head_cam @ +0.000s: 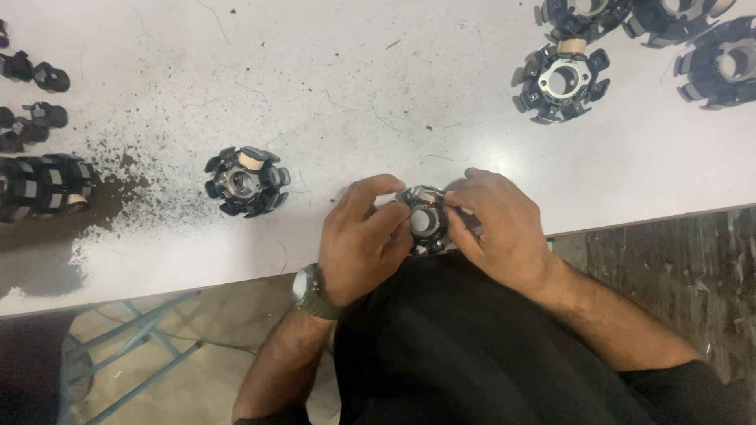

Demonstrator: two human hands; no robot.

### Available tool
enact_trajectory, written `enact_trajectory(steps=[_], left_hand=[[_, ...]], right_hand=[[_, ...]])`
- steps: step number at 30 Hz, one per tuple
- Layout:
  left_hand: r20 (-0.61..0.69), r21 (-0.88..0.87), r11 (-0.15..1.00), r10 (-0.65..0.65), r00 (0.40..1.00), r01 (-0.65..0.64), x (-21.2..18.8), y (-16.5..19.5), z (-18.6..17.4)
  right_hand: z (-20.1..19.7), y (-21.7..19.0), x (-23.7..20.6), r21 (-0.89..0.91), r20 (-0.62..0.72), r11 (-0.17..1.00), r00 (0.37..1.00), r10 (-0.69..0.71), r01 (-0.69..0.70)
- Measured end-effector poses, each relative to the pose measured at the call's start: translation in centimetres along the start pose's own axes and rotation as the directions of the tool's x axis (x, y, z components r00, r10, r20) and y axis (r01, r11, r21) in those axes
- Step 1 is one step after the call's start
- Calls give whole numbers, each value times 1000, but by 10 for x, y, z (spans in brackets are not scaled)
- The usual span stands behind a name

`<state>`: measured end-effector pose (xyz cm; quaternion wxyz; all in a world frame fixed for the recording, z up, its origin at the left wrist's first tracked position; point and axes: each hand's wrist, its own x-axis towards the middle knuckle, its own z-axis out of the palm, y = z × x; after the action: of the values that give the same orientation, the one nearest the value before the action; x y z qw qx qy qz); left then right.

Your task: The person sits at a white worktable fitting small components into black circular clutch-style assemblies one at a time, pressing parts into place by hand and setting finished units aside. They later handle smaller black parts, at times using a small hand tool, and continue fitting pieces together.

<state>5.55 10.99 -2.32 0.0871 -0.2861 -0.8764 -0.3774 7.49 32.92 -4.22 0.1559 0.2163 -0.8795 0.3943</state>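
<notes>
Both hands are holding a round black ring part (425, 220) at the near edge of the white bench (378, 94), just in front of the person's body. The left hand (361, 244) is gripping it from nine o'clock, its fingers (378, 189) curled over the rim and pressed against the side. The right hand (500, 228) is closing on it from three o'clock, thumb and forefinger pinching the top edge near twelve o'clock. The part is lying nearly flat, its open centre hole facing up at the camera; being round, it is showing no clear long axis. A second ring part (246, 181) is sitting at nine o'clock from the hands, well apart, beside a scatter of dark grit (118, 197). More ring parts (563, 83) are lying toward one o'clock.
</notes>
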Motion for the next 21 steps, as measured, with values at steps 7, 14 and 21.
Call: enact_trajectory(steps=[7,14,21], left_hand=[[4,-3,999,43,999,-43,0,-2,3],[33,-47,999,-17,999,18,1,-3,0],[78,90,993,73,994,-80,2,8,3]], right_hand=[[0,1,0,-21,0,1000,1000,-11,11],[2,2,0,-2,11,1000,1000,-2,2],[1,-1,2,2,-19,1000,1000,-2,2]])
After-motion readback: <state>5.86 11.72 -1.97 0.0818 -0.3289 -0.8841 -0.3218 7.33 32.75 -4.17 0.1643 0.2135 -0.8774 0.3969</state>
